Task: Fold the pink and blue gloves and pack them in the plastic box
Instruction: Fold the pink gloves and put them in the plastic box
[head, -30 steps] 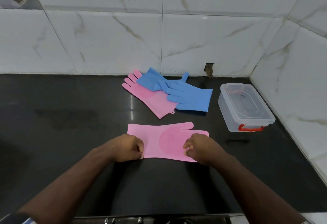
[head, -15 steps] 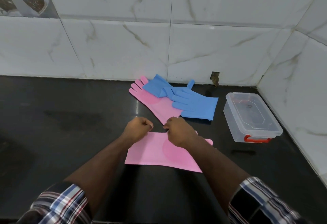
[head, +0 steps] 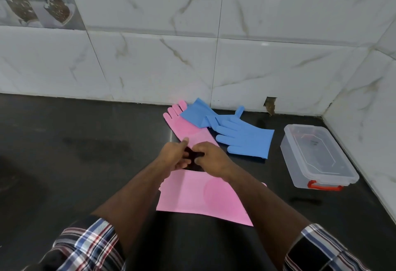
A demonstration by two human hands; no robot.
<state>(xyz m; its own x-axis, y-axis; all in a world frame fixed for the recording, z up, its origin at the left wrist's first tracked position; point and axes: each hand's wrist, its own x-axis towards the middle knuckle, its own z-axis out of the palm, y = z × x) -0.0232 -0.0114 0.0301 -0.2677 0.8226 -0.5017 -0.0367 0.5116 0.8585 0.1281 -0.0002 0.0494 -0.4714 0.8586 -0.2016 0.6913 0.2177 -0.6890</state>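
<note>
While the near pink glove [head: 192, 195] lies flat on the black desk [head: 64, 163] under the forearms, the left hand [head: 173, 155] and right hand [head: 211, 159] meet above its far edge, fingers curled; whether they pinch anything I cannot tell. Beyond them lie the second pink glove [head: 182, 125] and two blue gloves [head: 246, 140]. The plastic box [head: 317, 159] stands lidded at right. Judging by this, no glove is folded or packed.

Plaid sleeves [head: 90, 247] (blue, red, white, black), rolled above bare forearms.
</note>
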